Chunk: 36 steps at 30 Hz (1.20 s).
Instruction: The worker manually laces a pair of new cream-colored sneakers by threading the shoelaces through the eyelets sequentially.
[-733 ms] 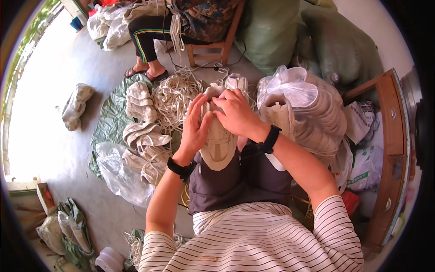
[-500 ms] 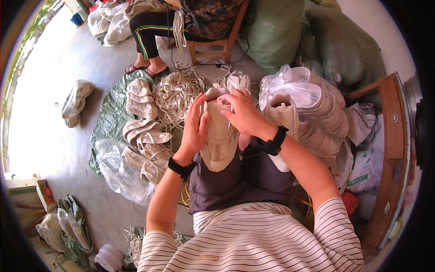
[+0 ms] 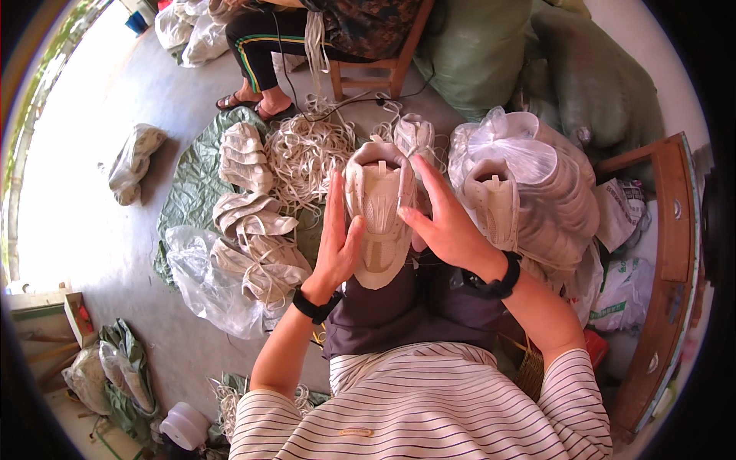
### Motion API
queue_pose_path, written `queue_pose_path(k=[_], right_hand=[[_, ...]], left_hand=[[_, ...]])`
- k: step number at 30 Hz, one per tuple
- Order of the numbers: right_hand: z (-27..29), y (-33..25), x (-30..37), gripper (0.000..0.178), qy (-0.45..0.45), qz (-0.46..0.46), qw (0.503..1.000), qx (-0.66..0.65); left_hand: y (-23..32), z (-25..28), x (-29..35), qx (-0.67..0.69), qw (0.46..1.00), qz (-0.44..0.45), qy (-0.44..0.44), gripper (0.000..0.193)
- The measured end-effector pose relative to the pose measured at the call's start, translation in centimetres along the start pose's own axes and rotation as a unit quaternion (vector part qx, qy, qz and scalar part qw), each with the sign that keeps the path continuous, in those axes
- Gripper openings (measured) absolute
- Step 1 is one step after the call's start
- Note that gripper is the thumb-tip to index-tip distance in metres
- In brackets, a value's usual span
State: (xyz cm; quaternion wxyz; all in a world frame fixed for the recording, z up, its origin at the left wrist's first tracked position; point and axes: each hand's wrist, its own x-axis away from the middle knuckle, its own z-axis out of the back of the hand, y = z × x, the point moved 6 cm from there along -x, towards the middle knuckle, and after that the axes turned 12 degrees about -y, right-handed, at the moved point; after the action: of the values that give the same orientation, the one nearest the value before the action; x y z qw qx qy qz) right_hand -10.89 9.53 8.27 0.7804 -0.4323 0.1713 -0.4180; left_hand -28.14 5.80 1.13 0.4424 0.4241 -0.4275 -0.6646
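A cream shoe upper (image 3: 378, 201) is held above my lap, its toe toward me and its collar away. My left hand (image 3: 339, 244) holds its left side, fingers stretched along the edge and thumb on top. On the other side my right hand (image 3: 448, 222) holds it, thumb near the eyelets and fingers straight along the collar. The laceless front shows a pull tab and a mesh vamp. Just right of my right hand stands another cream shoe upper (image 3: 492, 201), partly hidden by my wrist.
Loose white laces (image 3: 310, 157) lie heaped beyond my hands. Stacked uppers (image 3: 245, 159) rest on a green sheet (image 3: 184, 184) at left, beside a clear plastic bag (image 3: 207, 284). More uppers (image 3: 563, 207) are piled at right, near a wooden desk (image 3: 671, 253). A seated person (image 3: 261, 54) is ahead.
My right hand has left the tongue and collar opening and moved to the upper's right side. My left hand has slid slightly down the left side. The view has shifted a little.
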Motion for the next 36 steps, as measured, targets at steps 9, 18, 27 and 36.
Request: queue_pose_path(k=[9,18,27,36], right_hand=[[-5.6,1.0,3.9,0.088,-0.027,-0.039,0.998,-0.048],[-8.3,-4.0,3.7,0.079,-0.052,-0.035,0.998,0.009],[-10.5,-4.8,2.6,0.063,-0.039,-0.069,0.997,-0.013],[-11.8,-4.2,0.6,0.056,-0.006,-0.080,0.996,-0.047]], left_hand=[[-6.7,0.1,7.9,0.130,0.972,0.196,-0.006,0.063],[-20.7,6.0,20.3,-0.074,0.856,0.507,0.068,0.044],[-27.3,13.9,27.7,-0.263,0.788,0.500,0.244,0.040],[-33.9,21.8,25.8,-0.396,0.706,0.564,0.161,0.066]])
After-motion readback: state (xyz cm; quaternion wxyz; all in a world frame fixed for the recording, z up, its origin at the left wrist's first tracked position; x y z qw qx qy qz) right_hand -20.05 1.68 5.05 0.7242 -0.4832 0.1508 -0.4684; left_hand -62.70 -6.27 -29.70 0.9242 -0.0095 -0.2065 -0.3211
